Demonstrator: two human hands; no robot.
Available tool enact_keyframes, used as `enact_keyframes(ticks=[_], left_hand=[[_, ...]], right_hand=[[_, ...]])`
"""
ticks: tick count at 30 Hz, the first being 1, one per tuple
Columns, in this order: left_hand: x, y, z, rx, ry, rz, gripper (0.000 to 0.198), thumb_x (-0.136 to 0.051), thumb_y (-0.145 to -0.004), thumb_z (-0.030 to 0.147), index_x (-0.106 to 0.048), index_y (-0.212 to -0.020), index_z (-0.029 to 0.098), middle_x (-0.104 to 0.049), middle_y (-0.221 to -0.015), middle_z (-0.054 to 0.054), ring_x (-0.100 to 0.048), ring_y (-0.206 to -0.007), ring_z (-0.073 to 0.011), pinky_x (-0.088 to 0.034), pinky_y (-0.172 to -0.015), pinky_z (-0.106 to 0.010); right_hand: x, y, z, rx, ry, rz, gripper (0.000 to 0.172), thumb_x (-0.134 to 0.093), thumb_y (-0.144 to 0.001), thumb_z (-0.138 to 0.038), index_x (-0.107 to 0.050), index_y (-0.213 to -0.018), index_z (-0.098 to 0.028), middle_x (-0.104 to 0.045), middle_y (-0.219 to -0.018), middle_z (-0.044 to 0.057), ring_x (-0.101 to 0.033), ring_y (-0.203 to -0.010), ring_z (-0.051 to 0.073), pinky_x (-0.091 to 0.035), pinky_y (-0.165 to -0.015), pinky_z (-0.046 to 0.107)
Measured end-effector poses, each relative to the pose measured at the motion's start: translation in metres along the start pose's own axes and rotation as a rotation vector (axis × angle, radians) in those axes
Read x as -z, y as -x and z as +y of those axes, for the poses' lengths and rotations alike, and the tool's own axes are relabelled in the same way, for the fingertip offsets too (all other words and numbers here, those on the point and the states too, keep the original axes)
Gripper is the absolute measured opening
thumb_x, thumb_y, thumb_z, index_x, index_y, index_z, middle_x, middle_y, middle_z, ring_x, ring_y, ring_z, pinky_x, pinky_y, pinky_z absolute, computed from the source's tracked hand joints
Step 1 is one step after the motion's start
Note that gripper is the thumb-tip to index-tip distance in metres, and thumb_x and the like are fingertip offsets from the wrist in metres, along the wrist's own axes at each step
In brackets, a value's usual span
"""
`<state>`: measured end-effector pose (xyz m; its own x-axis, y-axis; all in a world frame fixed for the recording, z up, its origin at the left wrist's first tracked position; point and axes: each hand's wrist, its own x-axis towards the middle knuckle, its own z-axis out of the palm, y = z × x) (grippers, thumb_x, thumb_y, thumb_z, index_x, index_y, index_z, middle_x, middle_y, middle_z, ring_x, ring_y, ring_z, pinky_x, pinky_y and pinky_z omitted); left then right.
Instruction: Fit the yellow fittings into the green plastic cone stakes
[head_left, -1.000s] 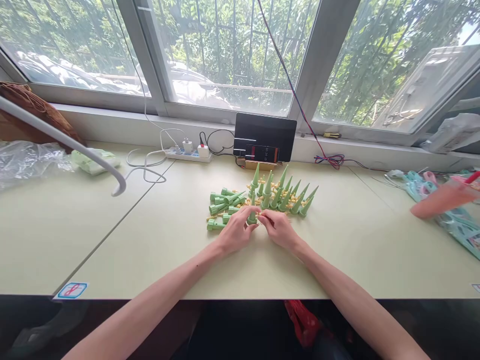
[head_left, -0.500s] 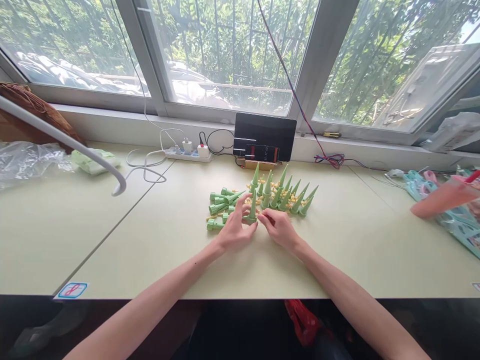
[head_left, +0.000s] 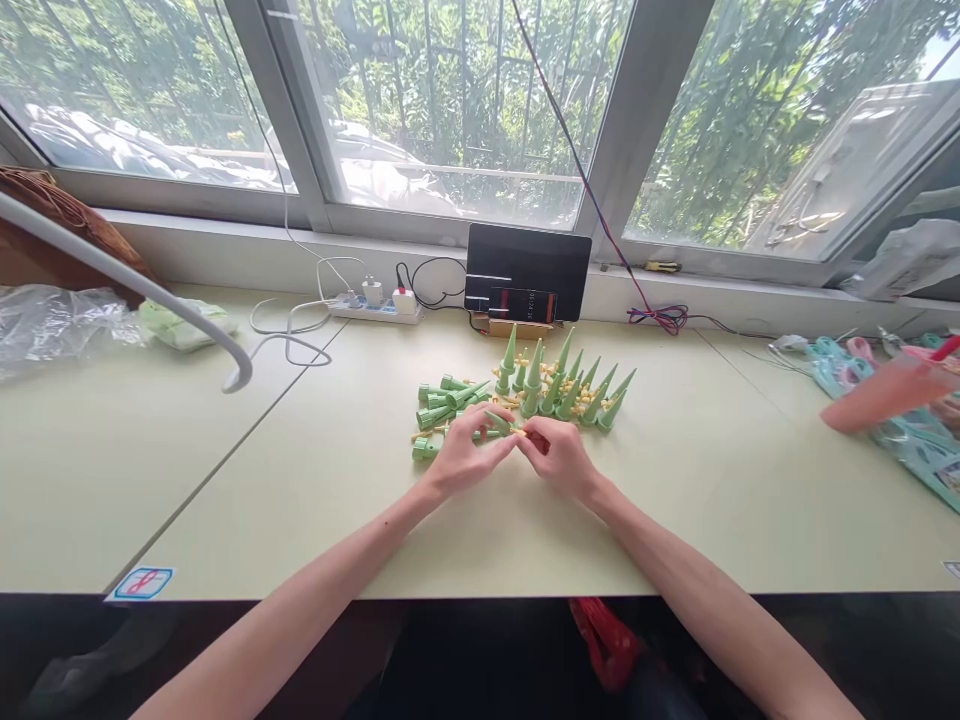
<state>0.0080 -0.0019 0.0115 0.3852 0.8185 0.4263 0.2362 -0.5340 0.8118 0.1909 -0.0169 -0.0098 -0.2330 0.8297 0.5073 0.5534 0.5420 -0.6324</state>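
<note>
My left hand (head_left: 466, 457) is closed around a green watering spike (head_left: 496, 421), which lies tilted with its point toward the upper left. Opposite it, the fingertips of my right hand (head_left: 559, 455) pinch a small yellow valve (head_left: 519, 432) at the spike's near end. Whether the valve sits inside the spike cannot be made out. Just beyond my hands, several green spikes with yellow valves (head_left: 568, 398) stand upright in a cluster. More green spikes (head_left: 441, 408) lie on their sides beyond and left of my left hand, with yellow valves among them.
A tablet (head_left: 529, 262) with a phone (head_left: 523, 304) before it stands by the window. A power strip (head_left: 384, 311) with white cables lies to its left. On the right are a pink cup (head_left: 874, 395) and teal plastic packs (head_left: 911, 445). A white curved bar (head_left: 150, 255) crosses the left side.
The spike in my left hand has gone from upright to tilted leftward. My right fingers have come up to its end, and a yellow valve now shows between the hands.
</note>
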Motion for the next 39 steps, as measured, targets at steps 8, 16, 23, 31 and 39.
enact_keyframes(ticks=[8, 16, 23, 31, 39], left_hand=[[-0.003, 0.001, -0.002, 0.018, 0.151, -0.057, 0.02, -0.059, -0.09, 0.036, -0.067, -0.092, 0.017, -0.067, -0.095, -0.007, -0.063, -0.09, -0.018, -0.054, -0.068, -0.026], [-0.004, 0.001, -0.005, 0.005, 0.128, -0.035, 0.02, -0.06, -0.089, 0.035, -0.068, -0.089, 0.016, -0.069, -0.085, -0.006, -0.061, -0.068, -0.013, -0.051, -0.056, -0.024], [-0.005, 0.001, -0.008, -0.016, 0.081, -0.015, 0.019, -0.06, -0.089, 0.034, -0.068, -0.088, 0.017, -0.068, -0.082, -0.004, -0.06, -0.067, -0.0124, -0.051, -0.057, -0.024], [-0.006, -0.001, -0.01, -0.012, 0.057, 0.038, 0.02, -0.061, -0.088, 0.035, -0.069, -0.086, 0.017, -0.068, -0.081, -0.004, -0.061, -0.069, -0.0135, -0.051, -0.057, -0.022], [-0.006, -0.001, -0.011, -0.001, 0.028, 0.058, 0.018, -0.062, -0.088, 0.034, -0.068, -0.083, 0.017, -0.068, -0.078, -0.002, -0.055, -0.059, -0.0101, -0.047, -0.053, -0.022]], right_hand=[[0.0, -0.001, -0.001, 0.042, 0.033, -0.022, 0.03, -0.051, -0.092, -0.033, -0.051, -0.066, -0.018, -0.041, -0.056, -0.002, -0.034, -0.051, 0.011, -0.029, -0.051, 0.026], [0.0, -0.001, 0.0, 0.065, 0.034, -0.025, 0.032, -0.051, -0.093, -0.033, -0.046, -0.064, -0.019, -0.04, -0.056, -0.003, -0.033, -0.051, 0.011, -0.028, -0.051, 0.025], [0.0, 0.0, 0.0, 0.043, 0.032, -0.033, 0.034, -0.05, -0.093, -0.035, -0.048, -0.063, -0.019, -0.04, -0.056, -0.002, -0.032, -0.051, 0.011, -0.028, -0.051, 0.026], [0.002, -0.003, -0.005, -0.02, -0.04, -0.037, 0.027, -0.052, -0.093, -0.04, -0.064, -0.086, -0.017, -0.056, -0.063, 0.001, -0.044, -0.054, 0.012, -0.036, -0.052, 0.025], [0.0, -0.001, 0.0, 0.001, -0.041, -0.055, 0.02, -0.053, -0.093, -0.033, -0.063, -0.086, -0.017, -0.059, -0.068, 0.002, -0.046, -0.055, 0.012, -0.038, -0.055, 0.025]])
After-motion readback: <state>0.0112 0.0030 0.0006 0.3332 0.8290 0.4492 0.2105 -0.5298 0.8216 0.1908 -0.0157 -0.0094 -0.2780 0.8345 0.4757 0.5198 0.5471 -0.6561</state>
